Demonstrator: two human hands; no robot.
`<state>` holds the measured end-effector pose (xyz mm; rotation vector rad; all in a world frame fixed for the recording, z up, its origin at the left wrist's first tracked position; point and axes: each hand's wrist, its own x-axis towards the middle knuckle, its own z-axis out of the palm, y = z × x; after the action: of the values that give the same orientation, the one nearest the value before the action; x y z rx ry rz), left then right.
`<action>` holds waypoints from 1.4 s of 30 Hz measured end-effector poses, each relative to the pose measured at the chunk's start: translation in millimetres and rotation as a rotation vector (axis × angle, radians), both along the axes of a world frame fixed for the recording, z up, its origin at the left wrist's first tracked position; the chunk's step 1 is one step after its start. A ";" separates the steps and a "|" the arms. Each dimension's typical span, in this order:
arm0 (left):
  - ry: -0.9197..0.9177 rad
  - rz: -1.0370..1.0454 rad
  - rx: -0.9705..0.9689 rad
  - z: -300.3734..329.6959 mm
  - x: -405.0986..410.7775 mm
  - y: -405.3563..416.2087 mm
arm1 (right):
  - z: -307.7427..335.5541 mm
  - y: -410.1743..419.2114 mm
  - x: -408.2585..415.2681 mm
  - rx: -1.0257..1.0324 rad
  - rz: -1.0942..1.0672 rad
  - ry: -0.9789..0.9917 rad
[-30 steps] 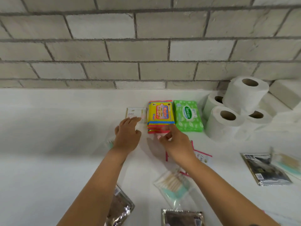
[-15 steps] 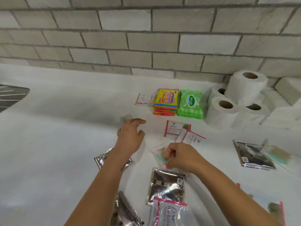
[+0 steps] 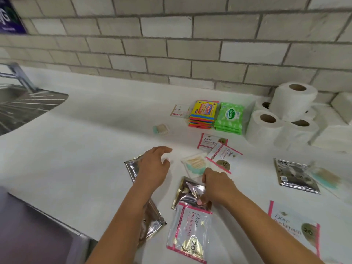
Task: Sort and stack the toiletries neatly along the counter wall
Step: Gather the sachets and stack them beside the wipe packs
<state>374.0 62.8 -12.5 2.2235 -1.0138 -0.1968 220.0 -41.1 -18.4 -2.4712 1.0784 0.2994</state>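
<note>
My left hand hovers with relaxed fingers over a silver sachet and holds nothing. My right hand has curled fingers and pinches the crumpled edge of another silver sachet, just above a pink-edged Dove sachet. Near the wall stand a yellow pack stack and a green wipes stack, with a small Dove sachet to their left. Two more Dove sachets and a cotton-swab packet lie ahead of my right hand.
Toilet rolls and white tissue packs are piled at the right by the brick wall. A steel sink is at the left. More loose sachets and a swab packet lie about. The counter edge runs lower left.
Both hands pulled back from the stacks at the wall toward me. My right hand dropped from the swab packet onto the silver sachet; the view swung left, showing the sink.
</note>
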 end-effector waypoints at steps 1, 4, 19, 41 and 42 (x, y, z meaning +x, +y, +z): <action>0.005 0.020 0.014 -0.7 0.7 2.9 | 0.0 -0.4 0.5 0.019 -0.008 -0.003; 0.056 0.092 0.003 0.6 5.2 11.8 | 0.1 -2.0 3.0 0.072 -0.015 -0.007; 0.045 0.068 0.392 -13.6 44.8 28.9 | 20.8 2.9 22.8 0.207 0.040 -0.786; -0.088 0.154 0.126 -22.4 45.4 28.8 | -13.0 7.3 19.4 -0.030 0.247 -0.527; -0.092 0.147 0.130 -22.4 45.8 29.3 | -10.1 6.1 20.0 -0.006 0.211 -0.549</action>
<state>419.8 92.1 -34.9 2.4333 -0.9037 -0.0982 240.0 -34.9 -28.5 -2.4534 0.5907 -0.3105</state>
